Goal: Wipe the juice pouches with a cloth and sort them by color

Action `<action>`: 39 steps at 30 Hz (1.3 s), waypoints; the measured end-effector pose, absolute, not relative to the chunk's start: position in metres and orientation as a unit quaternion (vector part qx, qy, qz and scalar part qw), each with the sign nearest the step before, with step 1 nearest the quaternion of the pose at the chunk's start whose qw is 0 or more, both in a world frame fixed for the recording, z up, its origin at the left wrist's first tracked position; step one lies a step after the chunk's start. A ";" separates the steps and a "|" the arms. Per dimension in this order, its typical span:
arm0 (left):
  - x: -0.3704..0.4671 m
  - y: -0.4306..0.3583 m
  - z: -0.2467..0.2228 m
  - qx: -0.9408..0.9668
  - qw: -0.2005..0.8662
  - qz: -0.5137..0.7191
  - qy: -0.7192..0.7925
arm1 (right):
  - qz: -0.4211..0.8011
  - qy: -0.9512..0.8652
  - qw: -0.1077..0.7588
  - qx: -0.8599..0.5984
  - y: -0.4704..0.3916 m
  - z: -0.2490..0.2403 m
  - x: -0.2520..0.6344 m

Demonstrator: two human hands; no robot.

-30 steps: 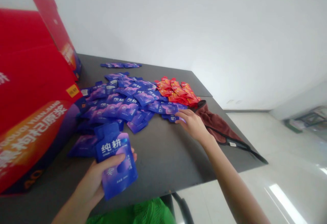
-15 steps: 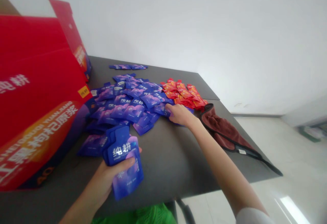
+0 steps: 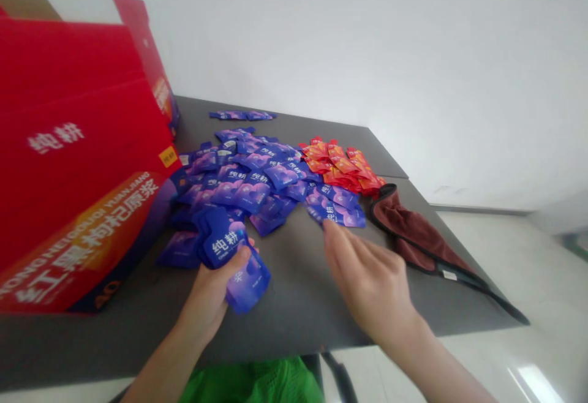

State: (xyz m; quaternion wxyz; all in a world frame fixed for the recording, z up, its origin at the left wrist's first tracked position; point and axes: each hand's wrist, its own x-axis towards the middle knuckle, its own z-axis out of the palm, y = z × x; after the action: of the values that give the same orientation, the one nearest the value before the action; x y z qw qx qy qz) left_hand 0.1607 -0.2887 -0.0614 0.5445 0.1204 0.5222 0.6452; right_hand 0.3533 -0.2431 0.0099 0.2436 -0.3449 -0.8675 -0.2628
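My left hand is closed round a small stack of blue-purple pouches, thumb on top, above the table's near part. My right hand is to the right, its fingers pinched together at the near edge of a blue pouch; part of that grip is hidden behind the hand. Just beyond it lie a few more blue pouches. A large heap of the same blue pouches spreads over the middle of the table, left of the right hand.
A big red printed carton stands on the left of the dark table. Red-orange pouches are piled at back right, beside a brown cloth with black edging. Two or so blue pouches lie near the wall.
My right hand has drawn back from the heap toward me, fingers pinched at a blue pouch. My left hand still holds its stack, tilted slightly more. The view has shifted a little left.
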 end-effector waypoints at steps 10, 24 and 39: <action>0.182 -0.291 -0.062 0.056 0.633 0.637 0.436 | -0.182 -0.905 0.276 -0.266 -0.279 -0.049 0.299; 0.163 -0.293 -0.047 0.228 0.602 0.596 0.480 | 0.313 -0.804 0.403 -0.305 -0.243 -0.020 0.327; 0.175 -0.308 -0.049 0.415 0.418 0.613 0.527 | 0.429 -0.754 0.447 -0.218 -0.255 -0.058 0.319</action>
State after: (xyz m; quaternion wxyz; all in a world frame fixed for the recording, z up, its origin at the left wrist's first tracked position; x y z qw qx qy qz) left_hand 0.1751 -0.3082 -0.0486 0.4182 0.4150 0.5266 0.6129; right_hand 0.3192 -0.2553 -0.0578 0.4466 -0.2177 -0.7543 0.4293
